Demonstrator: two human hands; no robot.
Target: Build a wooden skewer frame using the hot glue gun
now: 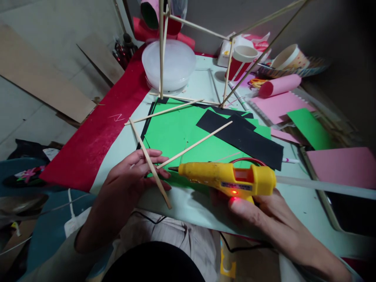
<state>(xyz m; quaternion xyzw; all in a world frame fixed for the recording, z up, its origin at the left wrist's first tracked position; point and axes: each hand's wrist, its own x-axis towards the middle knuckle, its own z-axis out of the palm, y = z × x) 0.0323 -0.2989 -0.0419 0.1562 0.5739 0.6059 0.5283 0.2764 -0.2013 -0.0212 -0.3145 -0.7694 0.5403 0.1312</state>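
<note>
My right hand [273, 213] is wrapped round the handle of a yellow hot glue gun [205, 173]. A red light glows on the gun, and a translucent glue stick [320, 185] sticks out of its back. The nozzle points left, close to the end of a thin wooden stick [195, 145]. My left hand [126, 180] supports another wooden stick [149, 162], which lies slanting across its loosely curled fingers. The upper end of that stick meets a third wooden stick [164, 112]; whether they are joined I cannot tell. Green sheets [164, 133] lie beneath.
A tall wooden stick frame [199, 28] stands at the back. Behind it are a round plastic container [169, 64] and a red-and-white paper cup [241, 62]. Black paper strips [243, 137], pink paper [340, 166] and a dark-screened device [349, 211] lie to the right.
</note>
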